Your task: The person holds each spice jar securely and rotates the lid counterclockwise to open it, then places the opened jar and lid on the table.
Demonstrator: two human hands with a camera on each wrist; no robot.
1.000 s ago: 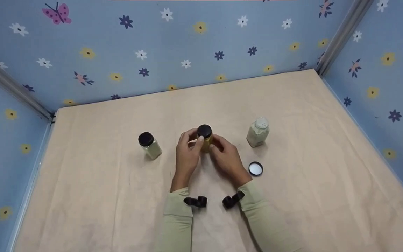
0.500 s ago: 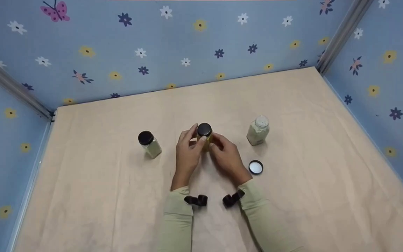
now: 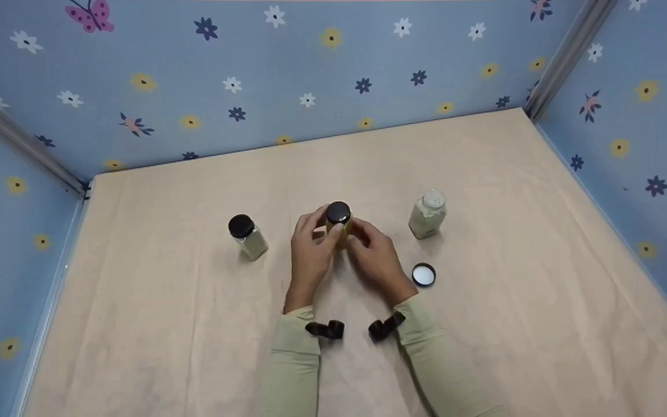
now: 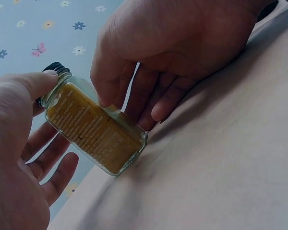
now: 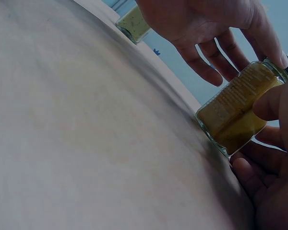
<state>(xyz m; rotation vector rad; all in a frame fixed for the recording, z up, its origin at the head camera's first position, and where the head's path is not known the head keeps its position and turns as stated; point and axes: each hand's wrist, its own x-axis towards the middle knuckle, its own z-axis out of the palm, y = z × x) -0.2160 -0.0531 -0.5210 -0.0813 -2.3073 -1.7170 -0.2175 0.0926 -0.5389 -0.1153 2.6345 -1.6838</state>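
Observation:
A glass spice jar [image 4: 96,129] of yellow-brown powder, with white print on its side, stands upright on the cloth between both hands. Its black cap [image 3: 338,212] is on the neck. My left hand [image 3: 310,249] pinches the cap between thumb and fingers, the thumb on the near edge. Lower down, the right hand [image 3: 377,258] grips the glass body from the right, its thumb [image 5: 269,105] against the side. In the head view the hands cover most of the glass.
A capped jar of pale green powder [image 3: 253,245] stands to the left. On the right is an uncapped jar of pale green contents [image 3: 428,217], with a black lid [image 3: 424,275] lying inside-up nearby. Patterned blue walls [image 3: 310,69] border the cloth-covered table [image 3: 154,324].
My left thumb has shifted slightly to the right along the cap's near edge. The right hand keeps its grip on the jar, and the other jars stay put.

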